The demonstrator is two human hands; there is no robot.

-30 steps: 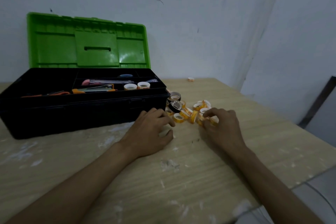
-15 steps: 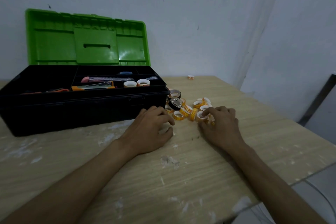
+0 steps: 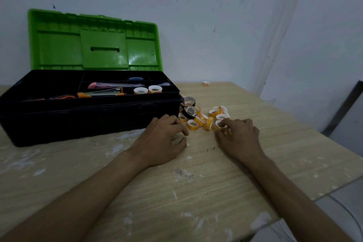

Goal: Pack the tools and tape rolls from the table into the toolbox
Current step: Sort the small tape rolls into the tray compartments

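Note:
A black toolbox [image 3: 94, 116] with an upright green lid [image 3: 94, 45] stands open at the left. Its tray holds a pink cutter [image 3: 115, 85], orange-handled tools [image 3: 102, 94] and two small tape rolls [image 3: 147, 90]. Several small orange-and-white tape rolls [image 3: 204, 119] and two black rolls [image 3: 189, 111] lie in a pile beside the box's right end. My left hand [image 3: 163, 139] rests curled on the table just below the pile, holding nothing I can see. My right hand [image 3: 238, 139] pinches a small orange tape roll [image 3: 218, 125] at the pile's right edge.
One stray orange roll [image 3: 206, 83] lies far back near the wall. The wooden table [image 3: 176, 192] has white dust patches; its right edge drops off close to my right arm. White walls close in behind and to the right.
My right hand has shifted slightly left and closed its fingertips on a roll at the pile's edge. My left hand has stayed in place.

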